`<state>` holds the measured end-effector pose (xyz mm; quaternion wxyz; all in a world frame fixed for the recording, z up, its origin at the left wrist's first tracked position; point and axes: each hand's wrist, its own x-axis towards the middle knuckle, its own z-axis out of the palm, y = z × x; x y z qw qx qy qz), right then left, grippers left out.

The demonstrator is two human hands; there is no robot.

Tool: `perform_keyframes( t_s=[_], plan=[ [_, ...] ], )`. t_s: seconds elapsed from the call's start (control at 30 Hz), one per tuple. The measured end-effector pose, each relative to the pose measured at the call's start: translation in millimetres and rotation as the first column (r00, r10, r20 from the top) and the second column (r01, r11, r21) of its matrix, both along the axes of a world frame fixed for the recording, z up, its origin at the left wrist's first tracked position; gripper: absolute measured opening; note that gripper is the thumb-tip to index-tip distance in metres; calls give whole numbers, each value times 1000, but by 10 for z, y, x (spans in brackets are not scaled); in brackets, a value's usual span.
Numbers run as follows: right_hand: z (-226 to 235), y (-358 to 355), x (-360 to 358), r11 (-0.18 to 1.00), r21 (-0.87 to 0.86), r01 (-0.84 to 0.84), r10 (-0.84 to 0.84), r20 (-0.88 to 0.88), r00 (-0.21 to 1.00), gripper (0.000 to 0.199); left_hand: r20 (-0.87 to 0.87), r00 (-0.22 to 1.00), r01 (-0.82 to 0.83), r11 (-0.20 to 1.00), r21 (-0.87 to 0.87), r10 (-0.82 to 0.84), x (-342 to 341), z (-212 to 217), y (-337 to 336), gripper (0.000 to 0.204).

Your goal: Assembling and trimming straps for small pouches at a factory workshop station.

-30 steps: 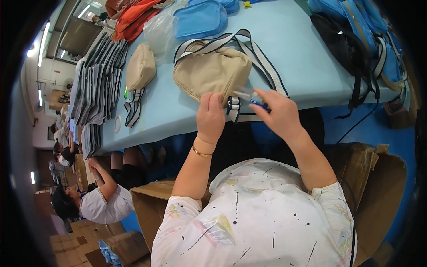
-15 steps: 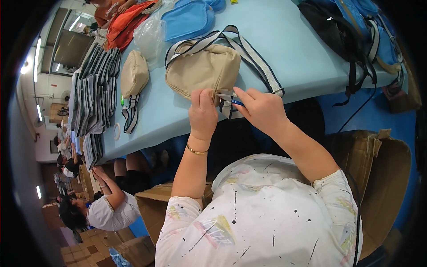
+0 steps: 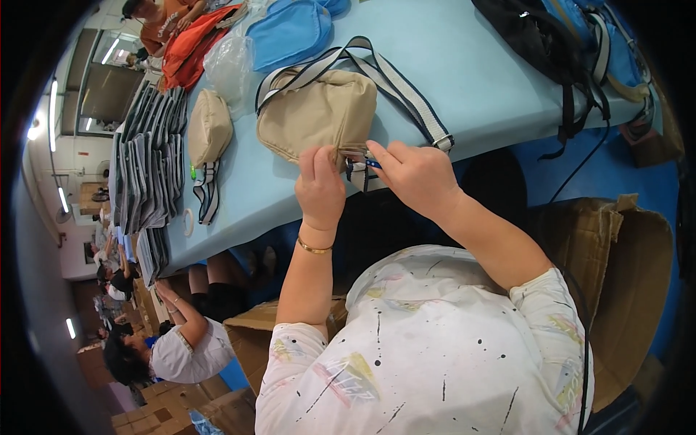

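A beige zip-up shoulder bag [image 3: 308,116] lies on the table, its cream strap with dark edges [image 3: 406,94] looped behind and to the right. At the bag's near right corner, my left hand [image 3: 320,190] is closed in a pinch on its edge. My right hand [image 3: 424,181] grips small thread snips [image 3: 373,164] with a blue handle. Their metal blades point left, close to the pinched corner. Whether the blades touch a thread is too small to tell.
A second beige bag [image 3: 209,130] lies left, beside a tall stack of grey folded pieces [image 3: 148,167]. Blue bags [image 3: 290,36], clear plastic [image 3: 230,65] and a black backpack [image 3: 529,43] are farther back. A cardboard box [image 3: 616,290] stands at right. Co-workers [image 3: 188,348] sit at left.
The whole view has shifted slightly, so the table things appear a little farther left. My left hand still pinches the bag corner, and the snips' blades remain beside it.
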<state>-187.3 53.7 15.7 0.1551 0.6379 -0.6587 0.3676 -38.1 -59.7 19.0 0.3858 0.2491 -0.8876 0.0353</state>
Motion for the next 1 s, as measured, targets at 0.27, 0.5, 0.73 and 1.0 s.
perform_keyframes(
  t_s=[0.27,0.5,0.73,1.0],
  plan=[
    [-39,-2,18,1000,-24,-1,2,33,999,35,-12,1000,22,999,-27,-23,-11,-8,2,17],
    [-133,-6,25,999,-22,37,-38,-31,999,37,-15,1000,14,999,-43,-15,-14,-31,21,15],
    [-136,-12,27,999,-44,19,-17,47,999,37,-22,999,32,997,-73,-34,19,-112,56,15],
    [-178,18,30,999,-49,22,-20,23,1000,37,-107,994,24,995,-95,-35,-20,-201,121,13]
  ],
)
